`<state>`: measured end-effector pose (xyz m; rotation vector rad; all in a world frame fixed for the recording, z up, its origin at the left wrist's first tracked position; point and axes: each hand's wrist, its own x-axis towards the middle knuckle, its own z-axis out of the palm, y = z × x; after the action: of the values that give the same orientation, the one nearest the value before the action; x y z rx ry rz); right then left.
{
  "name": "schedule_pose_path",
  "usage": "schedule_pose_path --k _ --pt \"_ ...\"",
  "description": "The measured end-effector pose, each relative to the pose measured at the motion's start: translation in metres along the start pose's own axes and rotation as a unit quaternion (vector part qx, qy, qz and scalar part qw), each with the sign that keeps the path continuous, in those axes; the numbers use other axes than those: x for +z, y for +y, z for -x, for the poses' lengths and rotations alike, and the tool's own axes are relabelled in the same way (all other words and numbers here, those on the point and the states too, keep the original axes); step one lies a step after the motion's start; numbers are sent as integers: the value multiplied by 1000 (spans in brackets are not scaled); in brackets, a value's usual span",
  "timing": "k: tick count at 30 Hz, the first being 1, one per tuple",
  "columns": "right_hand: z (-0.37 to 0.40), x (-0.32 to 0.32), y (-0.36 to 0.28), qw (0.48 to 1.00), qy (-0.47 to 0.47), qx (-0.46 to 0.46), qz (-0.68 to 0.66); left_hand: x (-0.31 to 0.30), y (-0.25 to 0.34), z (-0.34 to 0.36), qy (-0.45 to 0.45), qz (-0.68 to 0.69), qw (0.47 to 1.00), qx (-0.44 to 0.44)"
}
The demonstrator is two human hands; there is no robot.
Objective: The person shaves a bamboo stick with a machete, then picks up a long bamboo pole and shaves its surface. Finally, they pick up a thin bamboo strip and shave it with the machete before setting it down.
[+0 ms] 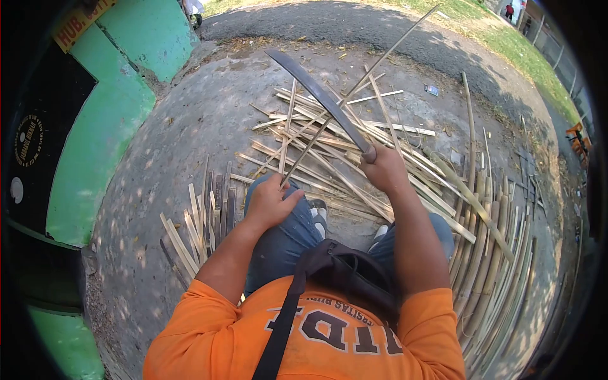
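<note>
My right hand [386, 170] is closed round the handle of a long curved machete [316, 92], whose blade points up and to the left. My left hand [271, 201] grips the lower end of a thin bamboo strip [380, 60] over my left knee. The strip slants up to the right, and the blade crosses it a little above my hands; whether they touch is hard to tell. Beyond my knees lies a loose pile of split bamboo strips [329, 164].
Long bamboo poles [484, 253] lie at the right. Shorter split pieces [196, 221] rest at the left, near a green wall [101, 139]. A black bag [348, 269] sits at my waist. Past the pile runs a road [304, 22].
</note>
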<state>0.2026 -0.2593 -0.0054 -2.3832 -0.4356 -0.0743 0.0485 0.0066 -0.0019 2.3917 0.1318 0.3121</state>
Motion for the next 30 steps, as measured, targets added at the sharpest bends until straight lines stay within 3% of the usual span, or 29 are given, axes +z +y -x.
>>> schedule_pose_path --k 2,7,10,14,18,22,27,30 --pt "11 2 -9 999 -38 -4 2 1 3 -2 -7 1 1000 -4" --pt "26 11 -44 968 -159 -146 127 3 3 -3 -31 -29 999 -8" --pt "19 14 -36 973 -147 -130 117 1 -1 -1 -21 -29 999 8" --pt "4 11 -19 995 -62 -68 31 -3 0 -1 -26 15 999 -26" --pt "6 7 -16 998 -57 -34 17 -9 11 -3 -44 -7 998 -47" --pt "24 21 -32 990 -112 -78 19 5 -7 -3 -24 68 997 -29" --pt "22 26 -38 970 -114 -188 103 -1 0 -4 -54 -6 998 -15" --pt "13 28 -28 980 -98 -147 96 -5 -1 -5 -60 -20 998 -9"
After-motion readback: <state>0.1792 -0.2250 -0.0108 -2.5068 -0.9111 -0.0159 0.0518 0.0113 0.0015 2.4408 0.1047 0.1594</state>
